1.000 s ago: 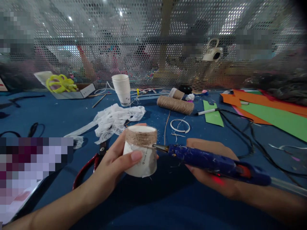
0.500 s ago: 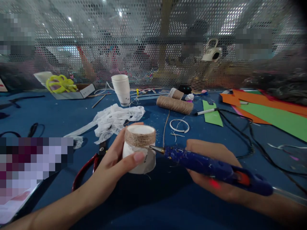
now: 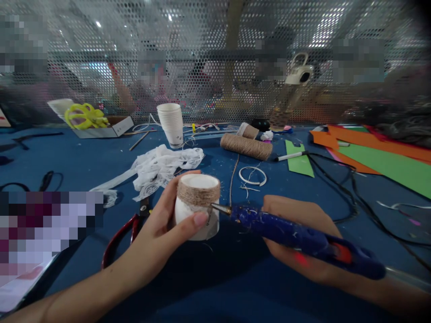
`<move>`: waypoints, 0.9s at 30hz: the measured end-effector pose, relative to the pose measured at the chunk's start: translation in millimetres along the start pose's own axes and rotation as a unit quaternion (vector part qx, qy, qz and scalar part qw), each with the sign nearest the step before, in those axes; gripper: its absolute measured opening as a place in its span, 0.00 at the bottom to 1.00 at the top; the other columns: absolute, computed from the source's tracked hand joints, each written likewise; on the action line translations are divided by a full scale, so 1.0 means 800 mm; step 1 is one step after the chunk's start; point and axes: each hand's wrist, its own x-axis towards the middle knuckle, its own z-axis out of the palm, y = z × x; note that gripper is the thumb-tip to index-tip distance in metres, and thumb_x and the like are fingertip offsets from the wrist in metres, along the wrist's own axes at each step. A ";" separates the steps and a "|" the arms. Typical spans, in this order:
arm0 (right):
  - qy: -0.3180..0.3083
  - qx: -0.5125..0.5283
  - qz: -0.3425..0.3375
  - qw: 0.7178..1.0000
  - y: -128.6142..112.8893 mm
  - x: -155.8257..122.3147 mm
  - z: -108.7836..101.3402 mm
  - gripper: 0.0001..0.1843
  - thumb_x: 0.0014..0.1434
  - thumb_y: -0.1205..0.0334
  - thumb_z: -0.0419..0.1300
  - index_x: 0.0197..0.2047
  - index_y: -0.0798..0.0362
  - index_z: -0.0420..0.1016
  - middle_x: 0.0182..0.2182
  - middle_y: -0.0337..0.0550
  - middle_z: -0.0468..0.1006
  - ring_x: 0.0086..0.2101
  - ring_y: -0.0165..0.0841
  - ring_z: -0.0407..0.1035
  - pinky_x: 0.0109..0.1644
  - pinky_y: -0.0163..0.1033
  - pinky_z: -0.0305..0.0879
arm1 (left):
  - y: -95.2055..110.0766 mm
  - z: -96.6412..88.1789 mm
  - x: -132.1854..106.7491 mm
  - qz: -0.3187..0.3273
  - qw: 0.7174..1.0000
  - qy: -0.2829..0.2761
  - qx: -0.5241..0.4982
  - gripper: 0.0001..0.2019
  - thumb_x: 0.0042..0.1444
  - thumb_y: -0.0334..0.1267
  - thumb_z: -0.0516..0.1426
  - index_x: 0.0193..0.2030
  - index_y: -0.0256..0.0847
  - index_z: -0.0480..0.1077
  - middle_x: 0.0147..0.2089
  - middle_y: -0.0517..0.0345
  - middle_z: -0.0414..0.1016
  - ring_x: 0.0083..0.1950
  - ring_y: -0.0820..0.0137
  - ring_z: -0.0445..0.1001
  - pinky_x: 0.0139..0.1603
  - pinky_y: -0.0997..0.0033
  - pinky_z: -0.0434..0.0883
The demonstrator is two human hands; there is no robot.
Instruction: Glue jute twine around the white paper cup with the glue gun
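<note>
My left hand (image 3: 161, 233) grips a white paper cup (image 3: 196, 211) turned upside down, with brown jute twine wound round its upper part. My right hand (image 3: 299, 237) is closed on a blue glue gun (image 3: 299, 235). Its metal nozzle (image 3: 220, 208) touches the cup's right side just below the twine band. A loose end of twine hangs by the nozzle. Both hands hover above the blue table (image 3: 84, 166).
Behind lie white lace (image 3: 161, 168), a twine spool (image 3: 245, 146), a stack of paper cups (image 3: 171, 124), a marker (image 3: 290, 156), coloured paper sheets (image 3: 377, 154) and black cables (image 3: 350, 188). Red-handled scissors (image 3: 124, 235) lie under my left hand. A perforated metal screen (image 3: 215, 63) closes the back.
The cup has tilted slightly and sits a little higher. The glue gun nozzle stays at the cup's right side, shifted a touch lower along the twine edge.
</note>
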 end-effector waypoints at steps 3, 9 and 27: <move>0.008 -0.010 -0.003 1.000 -0.001 0.001 0.000 0.12 0.59 0.64 0.62 0.29 0.47 0.62 0.24 0.32 0.68 0.22 0.28 0.61 0.26 0.37 0.58 | -0.001 0.000 0.000 0.008 1.000 0.010 0.018 0.24 0.62 0.45 0.65 0.64 0.54 0.67 0.57 0.62 0.79 0.60 0.63 0.74 0.56 0.77 0.70; 0.013 -0.020 -0.006 1.000 -0.001 0.001 0.002 0.13 0.58 0.65 0.62 0.29 0.47 0.61 0.23 0.33 0.67 0.22 0.29 0.60 0.26 0.38 0.57 | 0.001 0.000 -0.002 0.025 0.997 0.030 0.070 0.24 0.61 0.47 0.66 0.62 0.52 0.68 0.57 0.59 0.79 0.59 0.60 0.75 0.57 0.73 0.71; 0.029 -0.018 -0.005 0.999 -0.002 0.003 0.004 0.13 0.58 0.69 0.61 0.29 0.49 0.60 0.23 0.32 0.65 0.22 0.26 0.59 0.25 0.35 0.54 | 0.005 0.006 -0.002 0.048 0.988 0.057 0.139 0.27 0.62 0.48 0.64 0.64 0.48 0.64 0.59 0.56 0.78 0.64 0.57 0.72 0.60 0.70 0.70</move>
